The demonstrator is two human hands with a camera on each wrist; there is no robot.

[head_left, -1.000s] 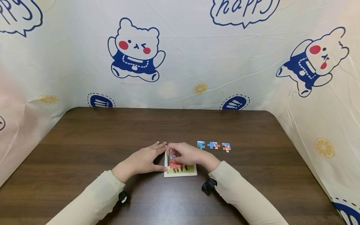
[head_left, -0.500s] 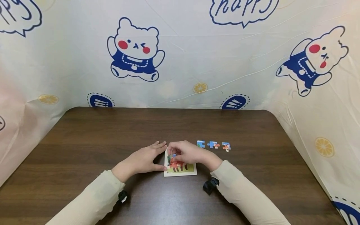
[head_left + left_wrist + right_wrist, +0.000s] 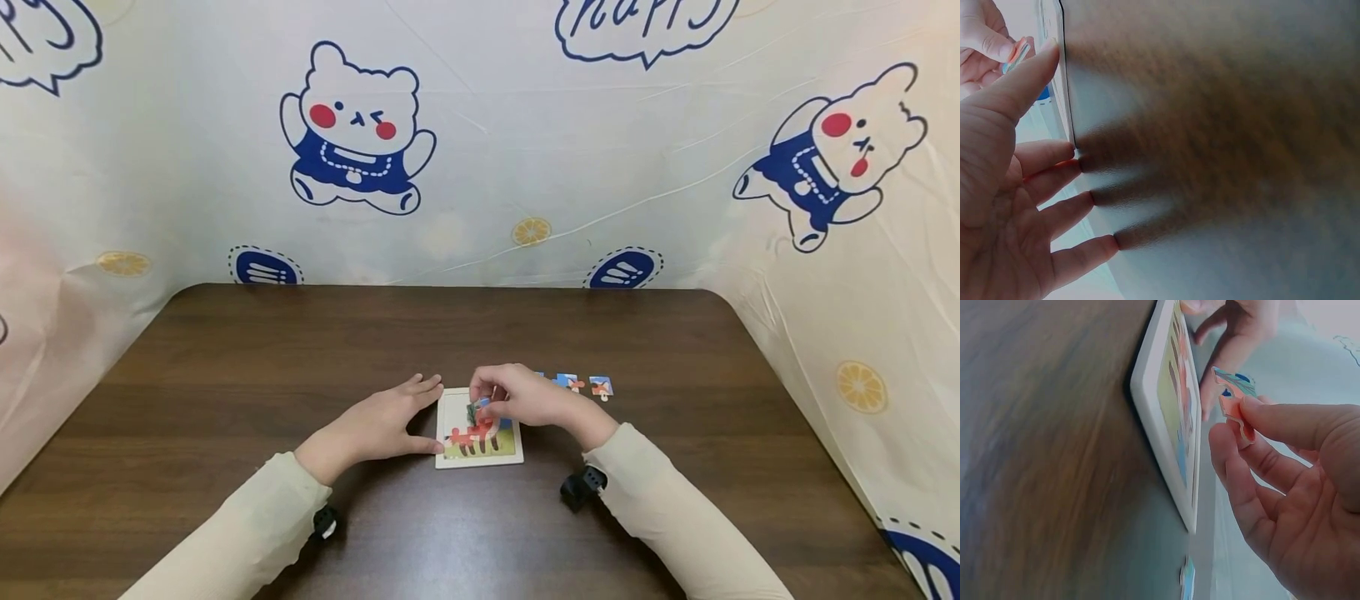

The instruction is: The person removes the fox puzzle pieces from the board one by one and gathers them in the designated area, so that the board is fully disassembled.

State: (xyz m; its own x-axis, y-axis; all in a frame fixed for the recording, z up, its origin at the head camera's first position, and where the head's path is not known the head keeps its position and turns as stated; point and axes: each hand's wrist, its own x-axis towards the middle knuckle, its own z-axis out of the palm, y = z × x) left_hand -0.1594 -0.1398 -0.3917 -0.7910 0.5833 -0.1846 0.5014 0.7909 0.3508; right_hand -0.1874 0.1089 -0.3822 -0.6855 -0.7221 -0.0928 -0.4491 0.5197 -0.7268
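Note:
A small puzzle board (image 3: 442,465) with a pale raised border lies flat on the table. Fitted pieces in its lower part show an orange-red animal with dark legs on green. My left hand (image 3: 378,425) rests at the board's left side, fingers spread and thumb touching the border. Above the board, my right hand (image 3: 536,396) pinches a puzzle piece (image 3: 1234,403) between thumb and fingers. That piece is orange with some green and blue, and in the right wrist view it is tilted and apart from the board. The upper left of the board shows pale, bare backing.
Loose puzzle pieces lie behind and right of the board: a blue and orange one (image 3: 567,382), another (image 3: 602,387) at its right, and a blue one (image 3: 539,377) mostly hidden by my right hand. A printed cloth (image 3: 480,167) rises behind the brown table (image 3: 337,333).
My right hand has moved right and slightly up from the board's upper left, taking the pinched piece along and uncovering the bare backing. The left hand stays in place; the view shifts slightly.

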